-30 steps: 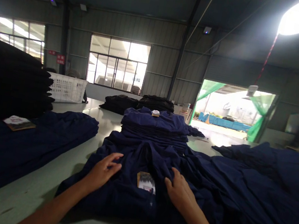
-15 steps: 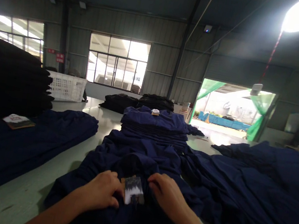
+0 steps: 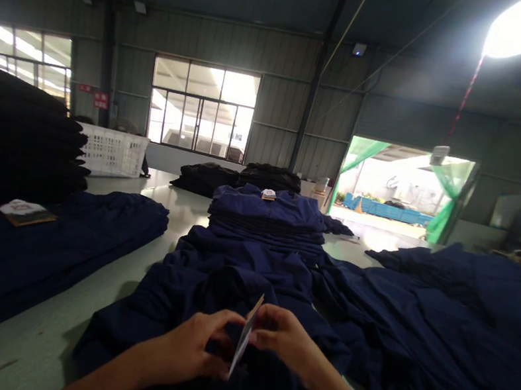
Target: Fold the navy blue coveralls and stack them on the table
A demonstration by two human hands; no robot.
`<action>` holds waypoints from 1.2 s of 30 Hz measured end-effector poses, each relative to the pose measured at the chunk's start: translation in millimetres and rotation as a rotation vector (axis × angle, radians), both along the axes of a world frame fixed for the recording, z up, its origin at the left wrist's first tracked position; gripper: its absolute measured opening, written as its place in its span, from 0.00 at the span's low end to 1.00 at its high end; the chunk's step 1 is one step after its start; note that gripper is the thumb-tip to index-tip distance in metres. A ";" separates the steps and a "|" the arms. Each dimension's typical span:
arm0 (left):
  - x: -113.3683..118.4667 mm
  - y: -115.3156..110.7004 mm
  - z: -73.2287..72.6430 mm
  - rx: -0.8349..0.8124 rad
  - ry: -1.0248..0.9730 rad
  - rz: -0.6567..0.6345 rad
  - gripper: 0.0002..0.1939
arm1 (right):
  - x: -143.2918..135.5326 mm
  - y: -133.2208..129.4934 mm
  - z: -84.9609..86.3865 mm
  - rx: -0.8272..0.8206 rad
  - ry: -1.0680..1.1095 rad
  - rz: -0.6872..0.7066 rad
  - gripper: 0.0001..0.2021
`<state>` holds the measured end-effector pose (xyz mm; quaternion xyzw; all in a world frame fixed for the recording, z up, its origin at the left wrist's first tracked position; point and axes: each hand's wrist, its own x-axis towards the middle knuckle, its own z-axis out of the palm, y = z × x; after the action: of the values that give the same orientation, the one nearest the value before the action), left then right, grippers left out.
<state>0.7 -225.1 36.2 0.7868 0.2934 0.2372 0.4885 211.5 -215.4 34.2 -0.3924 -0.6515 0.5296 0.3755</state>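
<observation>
Tag (image 3: 244, 343) stands near-upright over the navy garment (image 3: 132, 320), between my left hand (image 3: 191, 346) and right hand (image 3: 290, 341). Fingers half-curl at its 2 faces; which hand pinches, I cannot tell. I should turn it lightly, keeping any cord slack.

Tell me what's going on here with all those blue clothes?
A person has a small card tag between the left hand and the right hand, turned nearly edge-on; which hand grips it is hard to tell. Under them, a dark blue garment lies rumpled on the table. Just beyond it is a stack of folded blue clothes with a tag on top.
</observation>
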 end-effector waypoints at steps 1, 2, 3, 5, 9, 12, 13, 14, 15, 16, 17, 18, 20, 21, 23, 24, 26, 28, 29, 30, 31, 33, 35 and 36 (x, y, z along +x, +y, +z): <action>0.6 -1.1 0.8 -0.072 -0.038 -0.027 0.28 | 2.5 -3.6 5.2 -0.019 -0.003 0.089 0.17; 0.5 -2.2 2.3 -0.130 -0.067 -0.058 0.24 | 5.5 -7.1 10.1 -0.036 -0.003 0.182 0.17; -0.3 -3.1 4.6 -0.171 -0.093 -0.091 0.20 | 9.1 -10.3 14.9 -0.047 0.002 0.267 0.17; -3.5 -4.4 10.4 -0.189 -0.120 -0.149 0.13 | 17.1 -15.3 23.4 -0.062 0.011 0.386 0.15; -9.1 -3.7 16.0 -0.057 0.005 -0.229 0.13 | 25.9 -19.8 32.7 -0.143 -0.107 0.520 0.09; -6.6 -2.2 9.4 0.144 0.216 -0.116 0.14 | 18.6 -20.2 30.2 -0.037 -0.328 0.383 0.12; -5.1 -2.2 6.5 0.232 0.310 -0.035 0.13 | 14.3 -20.3 28.0 0.048 -0.414 0.289 0.14; -3.6 -2.5 4.0 0.311 0.406 0.043 0.12 | 9.7 -20.5 25.5 0.138 -0.503 0.201 0.15; -2.4 -3.3 2.1 0.369 0.495 0.095 0.11 | 5.2 -21.0 23.0 0.222 -0.585 0.131 0.16; -1.5 -4.4 0.8 0.402 0.569 0.120 0.10 | 0.9 -21.6 20.5 0.291 -0.662 0.088 0.16; -1.0 -5.6 0.1 0.416 0.626 0.118 0.09 | -3.0 -22.4 18.1 0.344 -0.726 0.062 0.16; -0.8 -7.0 -0.4 0.426 0.665 0.100 0.09 | -6.4 -23.3 16.0 0.384 -0.780 0.049 0.15; -0.2 -9.3 -1.6 0.454 0.707 0.057 0.10 | -11.9 -25.0 12.5 0.450 -0.874 0.045 0.12; 0.4 -10.2 -2.7 0.471 0.720 0.044 0.09 | -14.0 -25.8 11.1 0.480 -0.920 0.048 0.10; 2.7 -11.1 -5.9 0.512 0.725 0.041 0.06 | -16.9 -27.2 9.4 0.544 -0.996 0.053 0.08; 4.3 -11.2 -7.4 0.541 0.717 0.051 0.04 | -17.7 -27.9 8.9 0.565 -1.021 0.051 0.08; 8.0 -11.0 -9.2 0.617 0.690 0.103 0.04 | -18.4 -29.6 8.8 0.577 -1.046 0.034 0.09; 11.0 -10.7 -8.1 0.694 0.661 0.168 0.05 | -18.7 -31.3 9.5 0.577 -1.055 0.019 0.11; 11.8 -10.7 -6.8 0.722 0.649 0.195 0.05 | -19.2 -32.0 9.8 0.579 -1.058 0.015 0.12; 12.3 -10.7 -5.2 0.740 0.637 0.210 0.04 | -20.0 -32.5 10.1 0.580 -1.063 0.014 0.12; 12.3 -10.9 -3.8 0.750 0.624 0.212 0.05 | -21.2 -32.8 10.0 0.580 -1.067 0.010 0.11; 11.5 -11.1 -2.1 0.754 0.590 0.195 0.08 | -24.8 -32.5 8.8 0.584 -1.088 -0.012 0.09; 10.2 -11.1 -2.2 0.743 0.572 0.169 0.12 | -28.5 -31.5 5.9 0.615 -1.118 -0.050 0.07; 9.4 -11.1 -2.7 0.739 0.572 0.159 0.13 | -29.8 -31.0 4.1 0.641 -1.134 -0.072 0.07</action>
<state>10.1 -236.2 33.5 0.9167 0.3715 0.1364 0.0556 181.8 -246.5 38.3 -0.5010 -0.8608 0.0072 0.0895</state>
